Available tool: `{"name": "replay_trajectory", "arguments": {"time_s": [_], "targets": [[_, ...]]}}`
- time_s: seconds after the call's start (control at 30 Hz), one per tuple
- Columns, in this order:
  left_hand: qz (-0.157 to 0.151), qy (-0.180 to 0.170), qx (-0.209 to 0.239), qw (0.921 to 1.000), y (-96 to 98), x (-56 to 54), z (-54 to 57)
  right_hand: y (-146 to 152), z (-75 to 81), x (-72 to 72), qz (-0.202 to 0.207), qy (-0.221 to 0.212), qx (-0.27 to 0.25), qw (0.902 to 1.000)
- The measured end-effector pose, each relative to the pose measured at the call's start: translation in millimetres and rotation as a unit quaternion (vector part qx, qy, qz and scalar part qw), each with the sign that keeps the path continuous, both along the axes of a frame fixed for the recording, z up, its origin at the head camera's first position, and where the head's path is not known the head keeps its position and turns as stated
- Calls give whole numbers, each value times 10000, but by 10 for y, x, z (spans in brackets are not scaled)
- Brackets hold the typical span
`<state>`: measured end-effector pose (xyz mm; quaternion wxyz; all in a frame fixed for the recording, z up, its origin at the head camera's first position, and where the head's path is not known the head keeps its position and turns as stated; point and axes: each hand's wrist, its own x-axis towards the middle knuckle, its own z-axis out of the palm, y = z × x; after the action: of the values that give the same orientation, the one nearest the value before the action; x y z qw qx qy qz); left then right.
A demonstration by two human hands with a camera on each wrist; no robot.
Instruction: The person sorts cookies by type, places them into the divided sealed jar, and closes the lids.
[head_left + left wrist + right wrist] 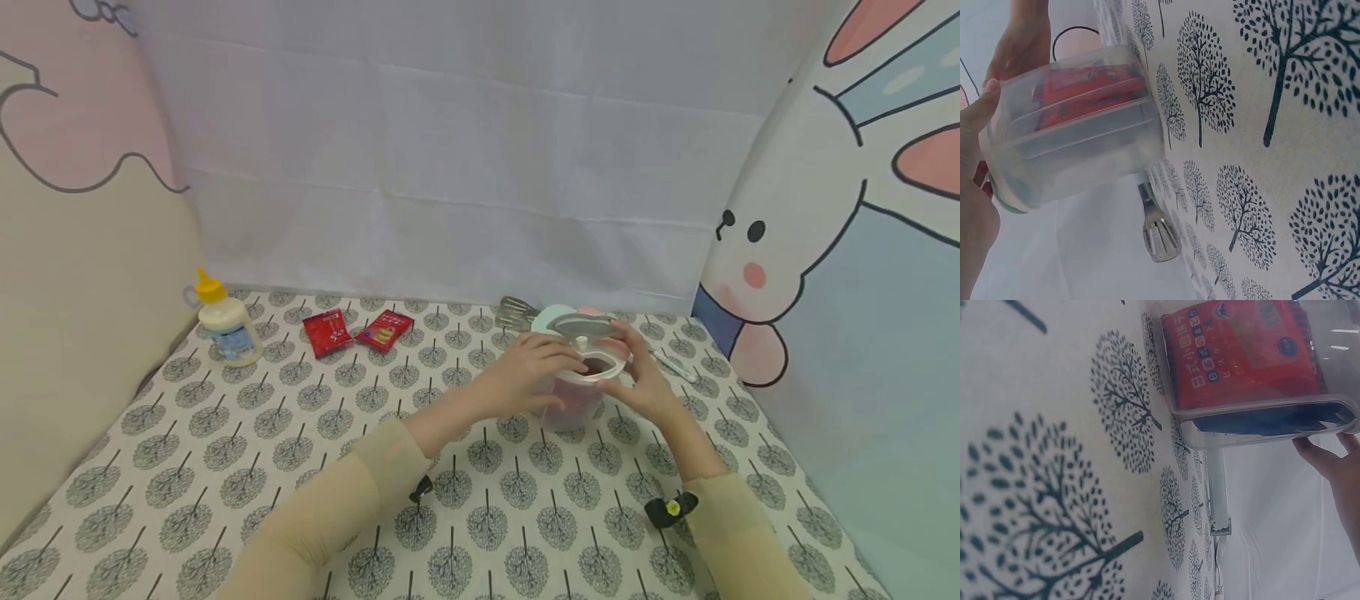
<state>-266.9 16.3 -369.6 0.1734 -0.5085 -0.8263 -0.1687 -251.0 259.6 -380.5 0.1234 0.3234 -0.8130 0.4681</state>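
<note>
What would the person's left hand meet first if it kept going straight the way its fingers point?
The left hand already touches the clear container; beyond it, probably the right hand on the far side, though depth is unclear.

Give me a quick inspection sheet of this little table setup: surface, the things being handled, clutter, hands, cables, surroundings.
Surface: tablecloth printed with grey trees, flat.
Job's things: clear plastic container standing on the cloth, a red packet inside; its lid sits raised and tilted over the mouth.
Clutter: squeeze bottle with yellow cap at far left; two red sachets lying apart; slotted metal spatula behind the container; a white stick-like utensil to its right.
Hands: left hand grips the container's side; right hand holds its other side near the rim.
Cables: nothing seen.
Surroundings: white cloth backdrop; cartoon rabbit panel at right.
</note>
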Motion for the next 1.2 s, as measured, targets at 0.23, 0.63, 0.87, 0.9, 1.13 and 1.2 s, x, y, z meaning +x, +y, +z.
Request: {"name": "replay_trajectory", "arguments": {"time_s": [0.23,0.63,0.87,0.9,1.13,1.2], "targets": [[-86,-849,471,9952,-269,-5,95,-1,-5,12,33,-5,-63,10000],[663,-1631,640,9823,-1116,-224,33,-8,7,28,-47,-25,-1,10000],[1565,-1847,516,9689,-1682,-508,-244,-12,9,29,-89,-163,-13,9998],[1673,-1892,506,9663,-1746,-549,-279,-12,9,29,-77,-143,-17,9999],[2214,-2145,404,9505,-2057,-761,-432,-16,15,35,21,-46,-21,10000],[2342,-2233,395,9454,-2128,-824,-486,-19,23,37,-11,-48,-3,10000]]}}
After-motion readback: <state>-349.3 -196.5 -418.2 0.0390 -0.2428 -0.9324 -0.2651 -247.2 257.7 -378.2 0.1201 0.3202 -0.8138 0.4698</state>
